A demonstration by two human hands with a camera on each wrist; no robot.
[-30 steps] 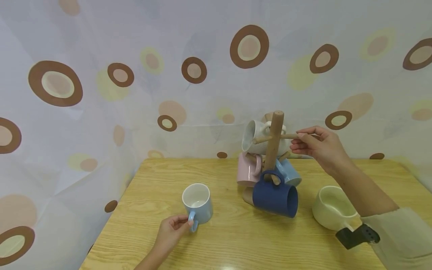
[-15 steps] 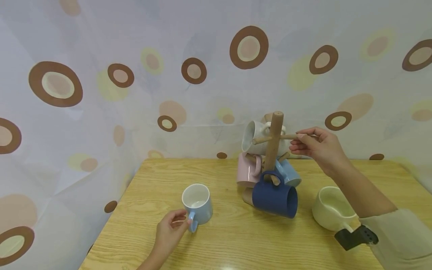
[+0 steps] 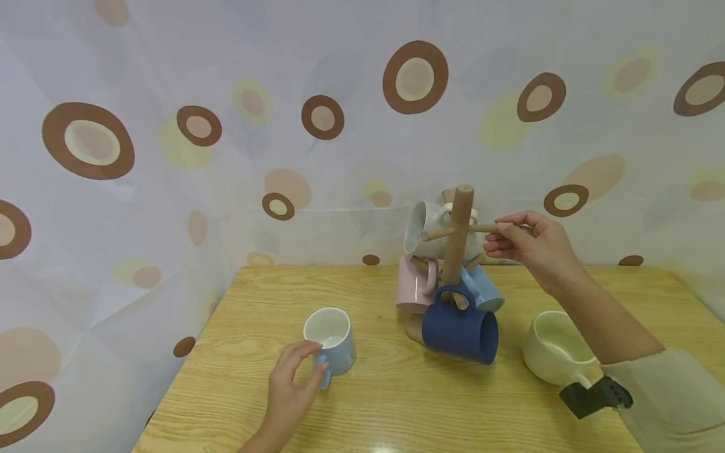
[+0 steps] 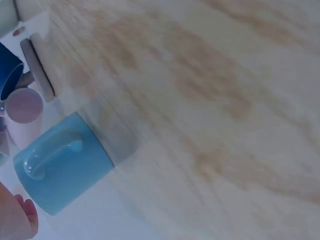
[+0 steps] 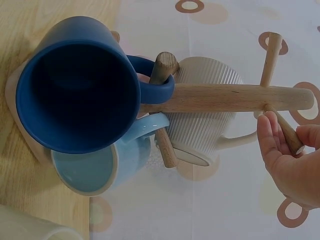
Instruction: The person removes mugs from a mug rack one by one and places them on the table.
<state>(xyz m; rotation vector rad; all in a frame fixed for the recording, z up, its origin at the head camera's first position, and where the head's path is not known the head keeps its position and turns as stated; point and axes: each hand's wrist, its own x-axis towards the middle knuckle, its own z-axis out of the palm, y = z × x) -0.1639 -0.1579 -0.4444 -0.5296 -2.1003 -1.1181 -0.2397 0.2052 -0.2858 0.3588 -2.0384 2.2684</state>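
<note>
Since the earlier head view, the left hand's (image 3: 290, 387) fingers (image 3: 297, 353) have spread apart from its thumb beside the upright light-blue mug (image 3: 341, 357), white inside, on the table (image 3: 408, 402). The left wrist view shows its handle (image 4: 52, 150) clear of them. In the right wrist view, the right hand (image 5: 295, 165) pinches a peg (image 5: 285, 127) of the wooden rack (image 5: 215, 97).

1. Backdrop (image 3: 362, 145): pale grey-white sheeting, spanning the rear and continuing down along the left side of the worktop.
2. Printed pattern: brown-ringed ovals (image 3: 415, 77) with cream and pinkish centres, among soft yellow, peach and faint grey ovals.
3. Creases (image 3: 96, 318): visible at lower left.
4. Worktop (image 3: 266, 302): yellowish, wood-grained, its far edge meeting the backdrop.
5. Light: a small pale glare (image 3: 382, 450) on the worktop at the lower margin.
</note>
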